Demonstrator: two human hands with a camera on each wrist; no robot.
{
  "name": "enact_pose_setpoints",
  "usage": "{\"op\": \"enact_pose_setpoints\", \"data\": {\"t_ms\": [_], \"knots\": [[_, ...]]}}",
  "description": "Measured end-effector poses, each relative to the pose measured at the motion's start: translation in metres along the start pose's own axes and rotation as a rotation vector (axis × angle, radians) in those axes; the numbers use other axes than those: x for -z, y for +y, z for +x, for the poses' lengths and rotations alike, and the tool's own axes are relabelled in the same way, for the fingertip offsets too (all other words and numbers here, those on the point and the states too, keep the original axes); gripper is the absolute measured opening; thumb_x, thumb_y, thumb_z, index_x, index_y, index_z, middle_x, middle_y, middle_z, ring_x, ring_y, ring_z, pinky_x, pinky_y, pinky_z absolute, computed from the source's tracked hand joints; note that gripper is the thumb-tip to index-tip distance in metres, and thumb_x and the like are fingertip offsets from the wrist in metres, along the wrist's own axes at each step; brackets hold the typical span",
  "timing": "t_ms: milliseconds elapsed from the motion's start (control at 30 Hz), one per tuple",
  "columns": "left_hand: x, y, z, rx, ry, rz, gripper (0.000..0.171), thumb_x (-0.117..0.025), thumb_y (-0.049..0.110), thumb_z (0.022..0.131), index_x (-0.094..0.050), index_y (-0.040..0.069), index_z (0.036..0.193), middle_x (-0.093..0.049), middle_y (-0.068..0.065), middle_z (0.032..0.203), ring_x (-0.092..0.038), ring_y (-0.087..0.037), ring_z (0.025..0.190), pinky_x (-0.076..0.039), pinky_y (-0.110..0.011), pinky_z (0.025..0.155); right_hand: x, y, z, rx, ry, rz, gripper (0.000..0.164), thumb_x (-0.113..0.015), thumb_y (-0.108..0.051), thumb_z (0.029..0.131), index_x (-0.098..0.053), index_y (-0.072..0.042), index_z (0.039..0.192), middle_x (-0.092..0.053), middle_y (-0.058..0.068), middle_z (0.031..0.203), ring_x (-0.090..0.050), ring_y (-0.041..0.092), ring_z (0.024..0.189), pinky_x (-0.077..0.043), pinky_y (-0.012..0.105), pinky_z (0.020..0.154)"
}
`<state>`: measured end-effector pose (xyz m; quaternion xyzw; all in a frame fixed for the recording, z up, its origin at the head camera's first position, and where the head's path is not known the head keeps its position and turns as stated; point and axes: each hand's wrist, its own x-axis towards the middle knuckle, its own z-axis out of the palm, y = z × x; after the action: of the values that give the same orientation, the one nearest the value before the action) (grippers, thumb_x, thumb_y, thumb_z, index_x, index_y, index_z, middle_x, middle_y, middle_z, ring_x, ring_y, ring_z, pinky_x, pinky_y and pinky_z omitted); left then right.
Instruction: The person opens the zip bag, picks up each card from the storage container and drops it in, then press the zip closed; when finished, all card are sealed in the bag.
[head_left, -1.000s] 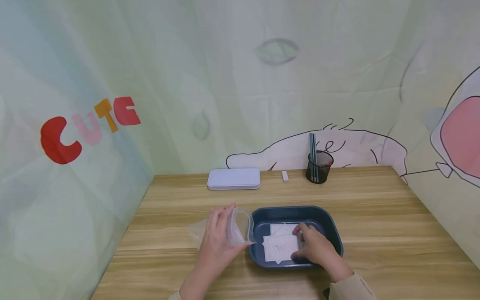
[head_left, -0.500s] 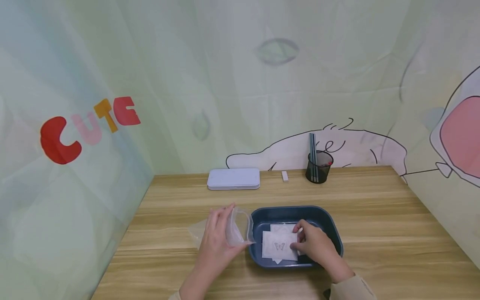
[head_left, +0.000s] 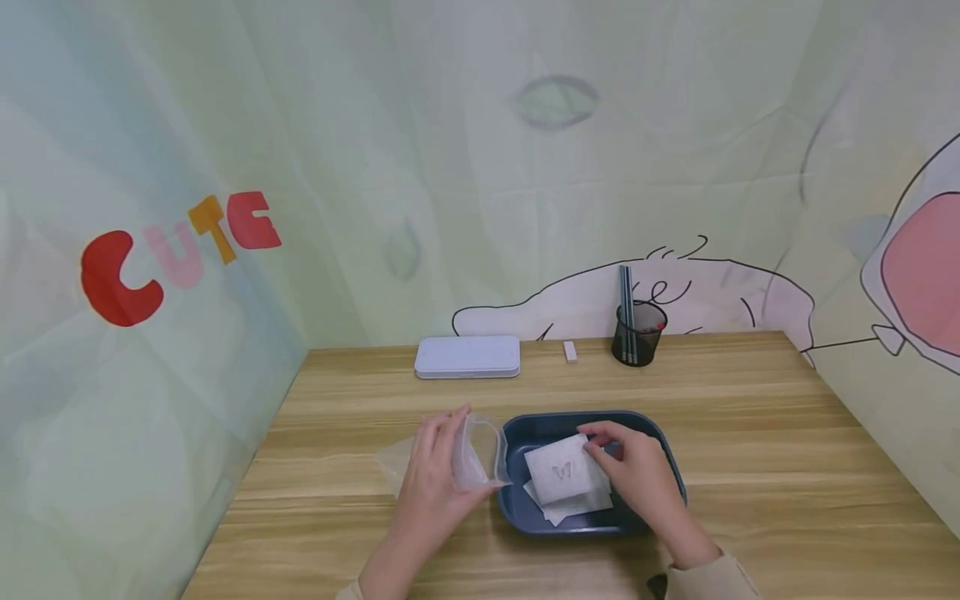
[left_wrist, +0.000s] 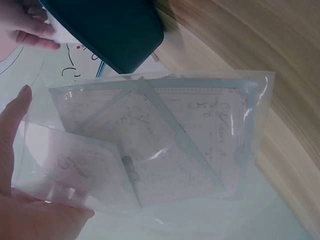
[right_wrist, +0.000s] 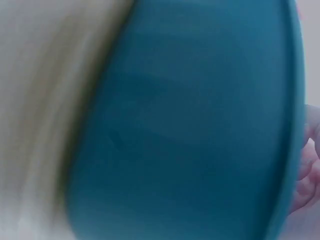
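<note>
Table (head_left: 757, 442) with tray (head_left: 577, 426), case (head_left: 467, 357), block (head_left: 570, 352), cup (head_left: 642, 343)

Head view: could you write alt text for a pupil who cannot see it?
A right hand pinches a white printed card over other cards in a dark blue tray; the left hand holds a clear bag beside it. A mesh cup stands behind.

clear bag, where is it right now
In the head view, the bag is below centre, held in the left hand, at the left edge of the tray.
</note>
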<state>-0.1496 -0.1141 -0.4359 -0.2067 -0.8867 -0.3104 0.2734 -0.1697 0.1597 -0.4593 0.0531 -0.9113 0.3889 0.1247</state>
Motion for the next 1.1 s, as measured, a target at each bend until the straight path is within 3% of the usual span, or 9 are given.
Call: {"op": "enact_pose_setpoints", "data": {"t_ms": [233, 633, 900, 1100], "knots": [[0.0, 0.001, 0.001, -0.004, -0.005, 0.003, 0.106, -0.096, 0.032, 0.049, -0.047, 0.007, 0.139, -0.048, -0.008, 0.121, -0.046, -0.02, 0.11, -0.046, -0.039, 0.099, 0.015, -0.016, 0.001, -0.01, 0.073, 0.087, 0.021, -0.074, -0.014, 0.085, -0.074, -0.02, 0.105, -0.066, -0.005, 0.082, -0.048, 0.014, 0.054, -0.042, 0.023, 0.044], [0.0, 0.003, 0.003, -0.013, -0.025, 0.006, 0.106, -0.094, 0.038, 0.051, -0.045, 0.009, 0.141, -0.047, -0.009, 0.124, -0.045, -0.02, 0.114, -0.045, -0.038, 0.099, 0.042, -0.044, -0.005, 0.073, 0.247, 0.253, 0.019, -0.076, -0.015, 0.083, -0.071, -0.018, 0.102, -0.066, -0.008, 0.078, -0.045, 0.014, 0.049, -0.036, 0.023, 0.039], [-0.001, 0.004, 0.005, -0.049, 0.0, -0.009, 0.106, -0.095, 0.036, 0.05, -0.047, 0.006, 0.139, -0.048, -0.01, 0.122, -0.046, -0.022, 0.112, -0.045, -0.038, 0.099, 0.053, -0.071, -0.013, 0.029, 0.256, 0.373, 0.018, -0.076, -0.004, 0.081, -0.071, -0.01, 0.098, -0.068, 0.0, 0.079, -0.042, 0.013, 0.05, -0.034, 0.022, 0.039], [-0.002, 0.006, 0.006, -0.064, 0.008, -0.029, 0.106, -0.096, 0.032, 0.048, -0.047, 0.005, 0.139, -0.049, -0.011, 0.122, -0.046, -0.022, 0.113, -0.045, -0.038, 0.099, 0.058, -0.095, -0.019, 0.023, 0.192, 0.472, 0.016, -0.074, 0.004, 0.079, -0.07, -0.002, 0.093, -0.067, 0.007, 0.079, -0.041, 0.012, 0.049, -0.035, 0.021, 0.039]]}}
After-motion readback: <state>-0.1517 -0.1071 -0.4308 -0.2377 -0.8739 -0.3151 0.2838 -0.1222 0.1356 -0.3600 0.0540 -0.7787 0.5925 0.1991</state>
